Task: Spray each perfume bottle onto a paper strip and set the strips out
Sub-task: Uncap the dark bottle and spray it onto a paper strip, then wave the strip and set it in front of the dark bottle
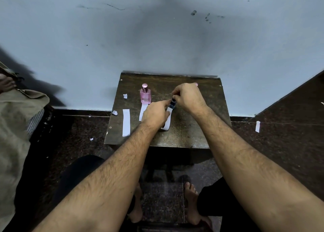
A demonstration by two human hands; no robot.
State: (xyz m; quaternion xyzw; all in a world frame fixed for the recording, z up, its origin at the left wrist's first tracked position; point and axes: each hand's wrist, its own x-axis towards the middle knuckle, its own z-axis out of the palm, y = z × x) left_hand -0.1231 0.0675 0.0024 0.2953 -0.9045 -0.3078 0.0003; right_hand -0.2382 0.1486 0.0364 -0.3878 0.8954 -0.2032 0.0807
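A pink perfume bottle (pixel 145 94) with a pink cap stands upright on the small dark wooden table (pixel 192 126). Right of it, my right hand (pixel 188 96) grips a small dark blue bottle (pixel 172 103) from above. My left hand (pixel 155 113) pinches a curled white paper strip (pixel 167 123) just below that bottle. Another strip (pixel 142 111) lies in front of the pink bottle, partly under my left hand. A third strip (pixel 126 122) lies flat near the table's left edge. A pink thing peeks out behind my right hand.
Small paper scraps (pixel 125 96) lie on the table's left side and on the dark floor. One more strip (pixel 257 126) lies on the floor at right. A blue wall stands directly behind the table. Cloth and another person's foot are at far left.
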